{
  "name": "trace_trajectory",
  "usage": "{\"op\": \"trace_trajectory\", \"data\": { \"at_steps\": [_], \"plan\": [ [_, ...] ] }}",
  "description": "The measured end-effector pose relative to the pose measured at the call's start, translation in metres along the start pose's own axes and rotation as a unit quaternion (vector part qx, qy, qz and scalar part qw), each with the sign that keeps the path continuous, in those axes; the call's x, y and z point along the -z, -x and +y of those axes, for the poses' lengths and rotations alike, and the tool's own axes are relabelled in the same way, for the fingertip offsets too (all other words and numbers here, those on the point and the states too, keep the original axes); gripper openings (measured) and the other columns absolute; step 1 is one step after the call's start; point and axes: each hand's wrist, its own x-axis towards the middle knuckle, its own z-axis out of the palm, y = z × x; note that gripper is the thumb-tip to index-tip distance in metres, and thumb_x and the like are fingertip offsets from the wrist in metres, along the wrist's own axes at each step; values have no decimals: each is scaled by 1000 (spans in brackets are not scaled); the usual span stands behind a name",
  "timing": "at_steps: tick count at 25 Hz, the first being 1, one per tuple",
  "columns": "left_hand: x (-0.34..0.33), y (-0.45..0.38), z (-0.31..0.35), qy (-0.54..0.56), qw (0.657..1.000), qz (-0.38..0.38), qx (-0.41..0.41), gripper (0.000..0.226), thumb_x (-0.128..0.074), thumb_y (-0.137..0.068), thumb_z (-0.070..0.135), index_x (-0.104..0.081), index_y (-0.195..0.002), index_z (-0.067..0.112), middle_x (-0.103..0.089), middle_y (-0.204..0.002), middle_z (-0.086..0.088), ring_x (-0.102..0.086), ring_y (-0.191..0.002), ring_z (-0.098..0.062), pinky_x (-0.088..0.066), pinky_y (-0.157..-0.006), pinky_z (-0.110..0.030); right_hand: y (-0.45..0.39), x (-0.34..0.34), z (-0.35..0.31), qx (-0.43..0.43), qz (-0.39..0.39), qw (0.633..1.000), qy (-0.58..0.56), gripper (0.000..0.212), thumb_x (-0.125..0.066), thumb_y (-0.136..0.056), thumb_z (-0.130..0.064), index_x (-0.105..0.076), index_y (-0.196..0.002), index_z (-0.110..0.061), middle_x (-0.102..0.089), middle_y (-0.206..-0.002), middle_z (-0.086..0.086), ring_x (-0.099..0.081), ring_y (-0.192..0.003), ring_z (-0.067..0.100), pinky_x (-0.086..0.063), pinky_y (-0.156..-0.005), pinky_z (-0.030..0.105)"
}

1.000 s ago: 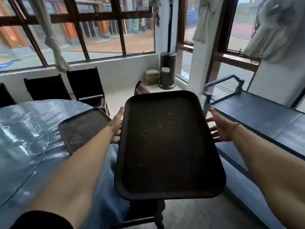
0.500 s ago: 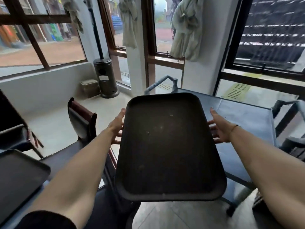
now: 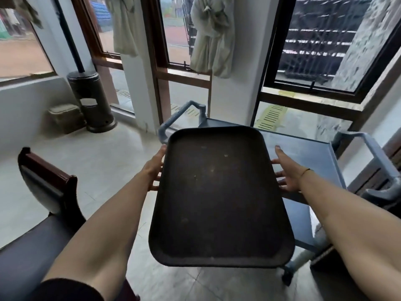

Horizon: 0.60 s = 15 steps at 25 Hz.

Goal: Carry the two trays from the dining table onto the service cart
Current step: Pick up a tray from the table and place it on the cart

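My view has swung on to the right: the round plastic-covered table and the second dark tray, seen a second ago, have dropped out at the left. The grey-blue service cart (image 3: 303, 153) now sits squarely ahead, and the far end of the dark brown rectangular tray (image 3: 219, 196) overlaps its top shelf, nearer than before.

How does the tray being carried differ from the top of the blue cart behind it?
The tray is dark brown, nearly black, while the cart top is blue-grey. The tray is held in the air, left hand and right hand at its side edges; the cart top sits on its frame. The tray shows pale specks; the cart top looks plain. Both are flat, rectangular and hold nothing.
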Motion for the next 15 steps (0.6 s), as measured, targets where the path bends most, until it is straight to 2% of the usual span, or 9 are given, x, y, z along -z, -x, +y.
{"op": "trace_trajectory", "data": {
  "at_steps": [2, 5, 8, 12, 15],
  "plan": [
    [-4, -19, 7, 9, 1000, -9, 0, 94, -34, -79, 88, -55, -135, 16, -59, -130, -10, -58, -112, -34, -46, -90, -49, -16, 0, -7, -5, 13, 1000, 7, 75, -29, -85, -83, -57, -123, -25, -57, -117, 14, -57, -91, 30, -46, -61, 36],
    [-10, -43, 16, 18, 1000, -14, 5, 92, -37, -78, 88, -56, -134, 18, -61, -127, -8, -60, -104, -30, -47, -78, -43, -42, 0, -21, -15, 24, 999, 20, 76, -27, -87, -82, -55, -129, -26, -55, -126, 16, -57, -100, 32, -47, -74, 40],
    [-17, -65, 22, 16, 1000, -8, 7, 90, -39, -77, 88, -59, -130, 18, -62, -122, -5, -61, -97, -26, -46, -65, -36, -70, -1, -28, -26, 29, 999, 26, 75, -28, -87, -82, -57, -126, -25, -59, -120, 15, -58, -101, 29, -48, -72, 38],
    [-34, -98, 36, 8, 1000, -3, 1, 83, -38, -80, 85, -62, -122, 18, -64, -113, -4, -61, -93, -23, -45, -63, -36, -111, 6, -32, -43, 23, 999, 21, 75, -31, -86, -82, -58, -121, -22, -61, -119, 16, -60, -104, 31, -49, -81, 42],
    [-59, -120, 53, 18, 1000, 13, 4, 76, -39, -82, 83, -63, -114, 17, -66, -99, -2, -66, -82, -22, -47, -57, -32, -143, 21, -40, -60, 1, 998, 16, 74, -33, -85, -82, -60, -112, -18, -61, -115, 15, -59, -101, 31, -49, -77, 43]
  ]
}}
